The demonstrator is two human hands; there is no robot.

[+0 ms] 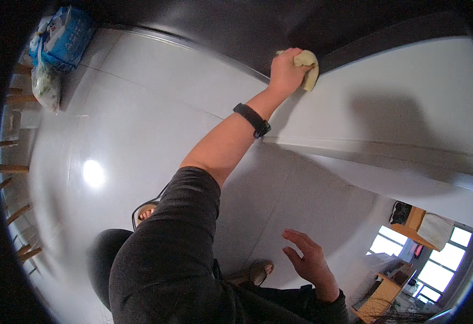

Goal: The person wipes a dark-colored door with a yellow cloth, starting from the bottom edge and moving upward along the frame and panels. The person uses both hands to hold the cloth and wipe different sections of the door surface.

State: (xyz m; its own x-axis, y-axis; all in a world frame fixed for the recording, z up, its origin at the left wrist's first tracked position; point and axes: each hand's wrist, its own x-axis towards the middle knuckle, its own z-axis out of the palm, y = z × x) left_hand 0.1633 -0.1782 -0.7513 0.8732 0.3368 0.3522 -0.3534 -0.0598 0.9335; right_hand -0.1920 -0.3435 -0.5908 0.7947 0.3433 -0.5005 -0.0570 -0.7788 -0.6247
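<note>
My left hand (288, 71), with a black watch band on its wrist, is shut on a pale yellow cloth (310, 71). The arm reaches up across the view. The cloth is at the edge where a dark, smooth panel (236, 36) meets a white wall-like surface (382, 85); whether it presses on either cannot be told. Lower down, my right hand (309, 257) hangs over the grey tiled floor, fingers apart and nothing in it.
A blue plastic package (72, 38) and a knotted clear bag (46, 87) are at the upper left, near wooden furniture legs (15, 168). My sandalled feet (145, 212) are below. At the lower right are wooden furniture (382, 295) and bright windows (437, 271).
</note>
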